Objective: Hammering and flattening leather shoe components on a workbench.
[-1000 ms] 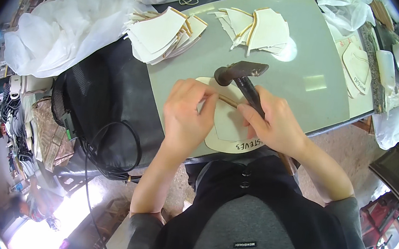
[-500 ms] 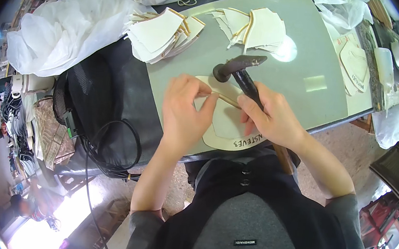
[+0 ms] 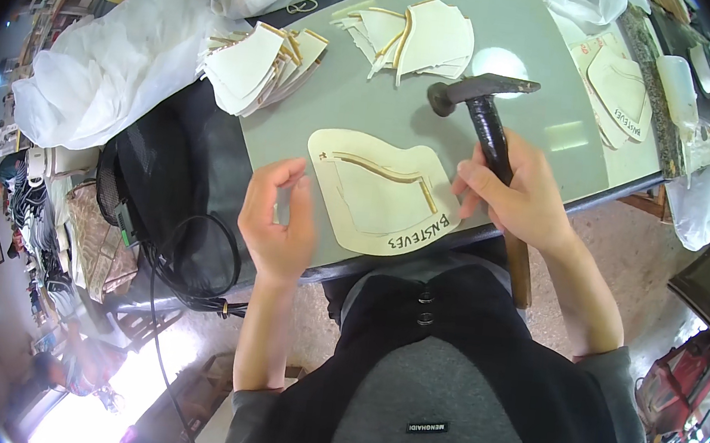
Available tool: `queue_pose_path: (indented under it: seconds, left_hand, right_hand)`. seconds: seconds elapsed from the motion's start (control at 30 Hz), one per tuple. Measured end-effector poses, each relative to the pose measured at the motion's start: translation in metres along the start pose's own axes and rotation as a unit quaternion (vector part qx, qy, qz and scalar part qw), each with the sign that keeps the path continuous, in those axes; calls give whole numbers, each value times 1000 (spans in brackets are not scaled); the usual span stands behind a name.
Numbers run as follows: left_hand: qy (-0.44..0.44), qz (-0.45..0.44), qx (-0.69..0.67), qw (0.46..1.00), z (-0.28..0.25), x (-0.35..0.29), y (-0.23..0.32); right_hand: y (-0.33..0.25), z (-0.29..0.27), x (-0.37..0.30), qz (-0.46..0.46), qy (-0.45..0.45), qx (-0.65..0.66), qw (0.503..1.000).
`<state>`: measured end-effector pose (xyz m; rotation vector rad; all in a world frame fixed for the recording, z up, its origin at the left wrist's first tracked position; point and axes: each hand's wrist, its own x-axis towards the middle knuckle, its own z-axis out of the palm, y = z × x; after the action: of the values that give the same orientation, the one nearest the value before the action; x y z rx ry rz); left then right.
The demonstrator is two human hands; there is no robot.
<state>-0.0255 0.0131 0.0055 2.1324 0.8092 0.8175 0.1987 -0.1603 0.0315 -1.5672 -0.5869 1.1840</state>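
Observation:
In my right hand point(image 3: 521, 191) is a hammer point(image 3: 487, 119), its dark head raised over the tabletop and its handle running down past my wrist. A cream, curved pattern board point(image 3: 358, 235) with dark lettering along its lower edge lies flat near the table's front edge. On it, a curved brown-edged strip or slot point(image 3: 382, 171) and a short straight one form an angle. My left hand point(image 3: 279, 222) hovers left of the board, thumb and fingers apart, with nothing visible in it. The fingertips of my right hand are close to the board's right side.
Two fanned piles of cream pieces with brown edges, a left pile point(image 3: 258, 69) and a right pile point(image 3: 430, 39), lie farther back on the grey-green table sheet point(image 3: 552, 156). White plastic bags point(image 3: 112, 66) bulge at the left. A black cable point(image 3: 239, 253) loops by the table's left side.
Both hands have left the middle of the board and moved apart, the left one to the left. The hammer has shifted right in my right hand, uncovering the board.

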Motion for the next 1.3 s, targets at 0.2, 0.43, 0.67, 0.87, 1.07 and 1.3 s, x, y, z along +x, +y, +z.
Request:
queue_pose_path:
  seconds: [0.2,0.43,0.67,0.87,1.07,1.3]
  left_hand:
    - [-68,158,102,980,-2,-6,22]
    - [-201,188,206,939,0,-36,27]
    - [-79,-6,17,997,-9,-15,11]
    - [-81,19,43,996,5,17,12]
    - [-112,-64,71,989,15,30,14]
    - [-129,-50,80,987,17,32,10]
  right_hand:
    - [-1,14,8,-27,-71,5,997]
    - [-1,19,13,14,-59,22,998]
    - [-6,25,8,10,-33,-12,999]
    - [-7,23,10,16,-48,-25,998]
    - [-10,23,10,19,-51,-42,998]
    - [-5,20,9,-1,-57,-43,997]
